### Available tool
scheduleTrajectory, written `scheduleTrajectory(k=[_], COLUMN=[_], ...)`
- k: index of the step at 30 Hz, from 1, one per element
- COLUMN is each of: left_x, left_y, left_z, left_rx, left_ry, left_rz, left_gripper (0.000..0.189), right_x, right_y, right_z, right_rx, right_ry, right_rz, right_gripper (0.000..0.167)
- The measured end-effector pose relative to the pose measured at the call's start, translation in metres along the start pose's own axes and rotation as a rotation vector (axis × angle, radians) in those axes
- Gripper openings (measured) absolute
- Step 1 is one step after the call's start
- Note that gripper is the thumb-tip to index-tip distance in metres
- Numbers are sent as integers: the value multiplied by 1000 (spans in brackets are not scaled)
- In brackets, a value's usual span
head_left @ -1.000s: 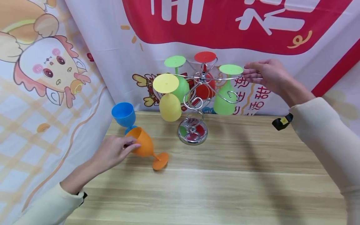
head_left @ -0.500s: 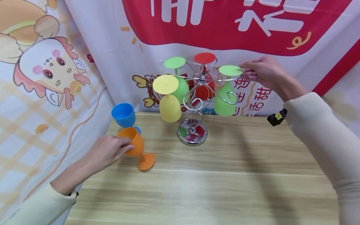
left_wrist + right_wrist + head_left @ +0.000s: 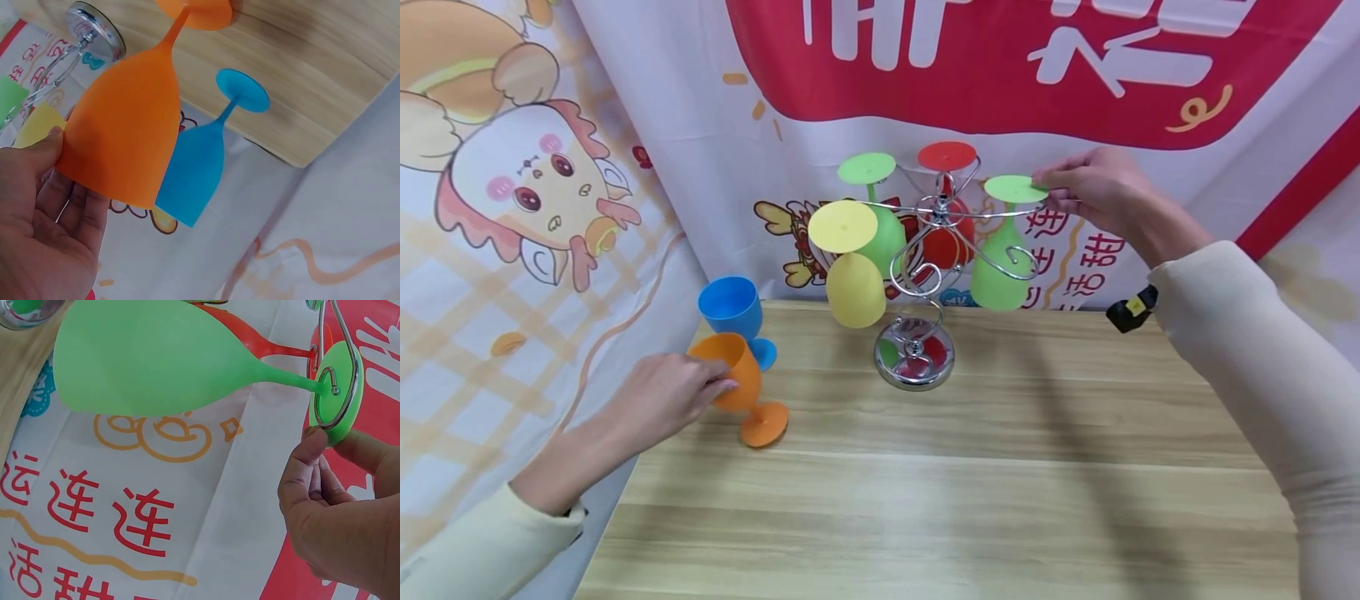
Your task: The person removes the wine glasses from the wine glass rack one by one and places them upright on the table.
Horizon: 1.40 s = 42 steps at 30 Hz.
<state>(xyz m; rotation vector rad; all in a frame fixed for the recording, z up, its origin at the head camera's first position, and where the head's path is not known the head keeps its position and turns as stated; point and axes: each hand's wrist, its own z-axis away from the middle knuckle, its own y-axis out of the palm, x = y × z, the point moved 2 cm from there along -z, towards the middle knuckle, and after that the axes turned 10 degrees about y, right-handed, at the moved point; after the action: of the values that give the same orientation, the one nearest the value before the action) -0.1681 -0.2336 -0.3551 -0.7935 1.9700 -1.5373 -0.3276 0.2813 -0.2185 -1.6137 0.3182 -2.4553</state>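
My left hand (image 3: 658, 396) pinches the rim of an orange goblet (image 3: 125, 125) between thumb and fingers. Its foot points down, low over the table's left side, in front of a standing blue goblet (image 3: 730, 307). At the metal rack (image 3: 913, 375), my right hand (image 3: 1097, 190) pinches the edge of the foot of a green goblet (image 3: 156, 359). That goblet hangs upside down, its stem within a wire loop, as the right wrist view shows. A yellow goblet (image 3: 856, 287), a second green goblet (image 3: 883, 237) and a red goblet (image 3: 947, 237) also hang inverted on the rack.
The wooden table (image 3: 1000, 500) meets a white printed cloth (image 3: 647, 50) at the back and another cloth (image 3: 482, 350) on the left. The rack's wire arms spread out at the height of the goblets' feet.
My left hand has carried the orange goblet leftward and brought it more upright. The right hand has moved slightly left, onto the green goblet's foot.
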Motion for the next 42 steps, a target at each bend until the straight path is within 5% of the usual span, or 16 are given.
scheduleTrajectory(k=[6, 25, 42], left_x=[6, 20, 23], left_y=[-4, -2, 2], left_z=[2, 12, 13], left_rx=[39, 67, 105], left_ry=[-31, -43, -75], left_rz=[-11, -50, -92], left_gripper=[17, 31, 24], right_x=[0, -1, -4], right_y=[-2, -7, -10], right_z=[-1, 4, 7], right_rx=[-7, 70, 108], right_ry=[10, 79, 105], right_rz=[-1, -259, -308], right_gripper=[48, 19, 27])
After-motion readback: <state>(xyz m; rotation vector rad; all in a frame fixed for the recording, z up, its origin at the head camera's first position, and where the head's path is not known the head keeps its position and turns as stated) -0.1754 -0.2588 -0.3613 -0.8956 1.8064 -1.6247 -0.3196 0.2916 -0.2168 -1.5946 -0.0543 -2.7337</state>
